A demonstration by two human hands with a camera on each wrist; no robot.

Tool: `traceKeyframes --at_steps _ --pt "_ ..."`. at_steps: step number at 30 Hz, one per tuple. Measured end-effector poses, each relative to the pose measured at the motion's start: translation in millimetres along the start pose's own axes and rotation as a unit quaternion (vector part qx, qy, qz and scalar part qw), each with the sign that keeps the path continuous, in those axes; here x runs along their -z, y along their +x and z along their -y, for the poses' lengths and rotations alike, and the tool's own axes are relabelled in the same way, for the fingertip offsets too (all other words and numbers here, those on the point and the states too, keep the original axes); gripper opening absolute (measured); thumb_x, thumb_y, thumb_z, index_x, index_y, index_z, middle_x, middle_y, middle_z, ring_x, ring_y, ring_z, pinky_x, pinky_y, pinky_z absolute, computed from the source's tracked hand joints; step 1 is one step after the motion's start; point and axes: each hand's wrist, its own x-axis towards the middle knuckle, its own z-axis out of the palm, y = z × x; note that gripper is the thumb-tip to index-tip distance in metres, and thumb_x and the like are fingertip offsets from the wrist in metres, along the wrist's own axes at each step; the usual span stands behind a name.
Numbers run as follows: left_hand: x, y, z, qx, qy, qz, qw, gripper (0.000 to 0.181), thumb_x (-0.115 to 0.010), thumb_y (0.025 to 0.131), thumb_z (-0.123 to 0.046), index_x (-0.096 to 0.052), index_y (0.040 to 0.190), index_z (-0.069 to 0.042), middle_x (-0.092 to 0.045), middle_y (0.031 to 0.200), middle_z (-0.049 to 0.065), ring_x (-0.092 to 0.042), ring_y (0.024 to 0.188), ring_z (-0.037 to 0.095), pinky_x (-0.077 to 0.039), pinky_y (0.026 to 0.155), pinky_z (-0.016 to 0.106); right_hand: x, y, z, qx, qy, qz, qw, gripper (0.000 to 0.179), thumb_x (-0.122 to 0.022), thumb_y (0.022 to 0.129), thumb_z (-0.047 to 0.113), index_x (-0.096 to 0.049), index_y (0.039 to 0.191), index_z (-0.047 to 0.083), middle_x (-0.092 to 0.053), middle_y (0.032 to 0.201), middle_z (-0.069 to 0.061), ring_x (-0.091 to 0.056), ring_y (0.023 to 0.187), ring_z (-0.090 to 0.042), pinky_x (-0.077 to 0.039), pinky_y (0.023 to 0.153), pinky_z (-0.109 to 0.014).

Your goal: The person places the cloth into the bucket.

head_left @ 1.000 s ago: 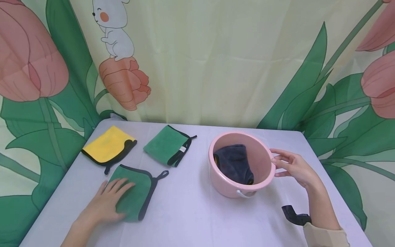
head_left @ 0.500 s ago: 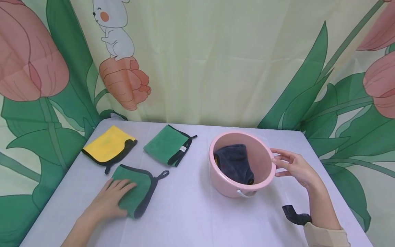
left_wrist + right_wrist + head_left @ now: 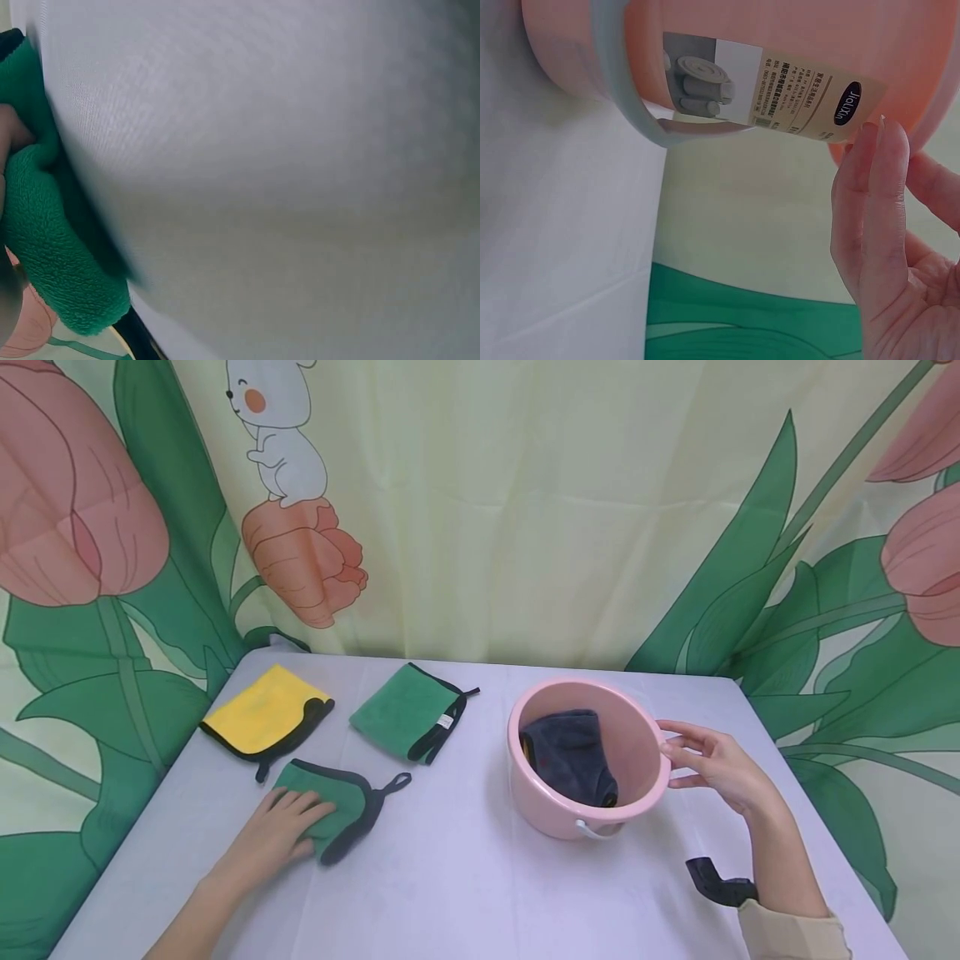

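Green cloth (image 3: 343, 803) bunches in our left hand's (image 3: 279, 831) grip; our right hand (image 3: 708, 764) pinches the bucket (image 3: 542, 812) rim; yellow cloth (image 3: 258, 714) and another green cloth (image 3: 405, 710) lie beyond.

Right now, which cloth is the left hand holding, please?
The green cloth nearest the person: the left hand grips it, while the farther green cloth and yellow cloth lie untouched and the dark cloth is in the bucket.

Passage between near green cloth (image 3: 343, 803) and pink bucket (image 3: 542, 814); bucket blocks low crossing.
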Motion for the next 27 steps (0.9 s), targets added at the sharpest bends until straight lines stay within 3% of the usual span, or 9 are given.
traceKeyframes --at_steps 6,11,14,21,27 --pt "-2.7 1.4 1.3 -0.012 0.017 -0.014 0.9997 0.041 -0.072 0.072 -0.017 -0.061 0.112 -0.013 -0.058 0.106 0.005 -0.054 0.101 0.026 -0.031 0.097 0.05 0 0.9 -1 0.003 0.001 0.0 1.0 0.058 -0.058 0.09 0.023 -0.034 0.137 -0.002 -0.062 0.103 0.001 -0.063 0.08 -0.009 -0.055 0.065 -0.035" --pt "-4.5 2.2 1.2 -0.023 0.032 -0.026 0.9989 0.041 -0.074 0.069 -0.016 -0.061 0.109 -0.012 -0.058 0.101 0.004 -0.055 0.096 0.025 -0.034 0.094 0.049 1 -0.1 -1 0.003 -0.002 0.003 1.0 0.058 -0.056 0.091 0.022 -0.032 0.137 -0.003 -0.057 0.115 -0.019 -0.063 0.081 -0.009 -0.055 0.065 -0.035" --pt "-3.3 2.6 0.4 -0.025 0.043 -0.025 0.9984 0.042 -0.074 0.069 -0.017 -0.061 0.109 -0.012 -0.058 0.101 0.005 -0.055 0.095 0.025 -0.035 0.093 0.049 1 -0.8 0 0.005 -0.004 0.005 1.0 0.057 -0.055 0.091 0.02 -0.032 0.138 -0.004 -0.054 0.118 -0.024 -0.063 0.081 -0.009 -0.055 0.065 -0.035" --pt "1.4 4.1 -2.0 -0.023 0.074 -0.035 0.9964 0.047 -0.077 0.067 -0.019 -0.059 0.11 -0.013 -0.056 0.101 0.006 -0.054 0.094 0.029 -0.037 0.091 0.05 1 -1.2 2 -0.002 -0.002 0.004 1.0 0.058 -0.056 0.091 0.021 -0.032 0.138 -0.003 -0.058 0.112 -0.019 -0.063 0.081 -0.009 -0.055 0.065 -0.036" --pt "5.8 6.9 -3.4 -0.033 0.085 -0.06 0.994 0.051 -0.081 0.061 -0.018 -0.06 0.108 -0.012 -0.055 0.099 0.006 -0.054 0.091 0.028 -0.038 0.089 0.051 1 -1.6 3 -0.003 0.004 0.007 1.0 0.059 -0.056 0.091 0.022 -0.031 0.138 -0.004 -0.062 0.1 -0.003 -0.063 0.08 -0.009 -0.055 0.066 -0.035"
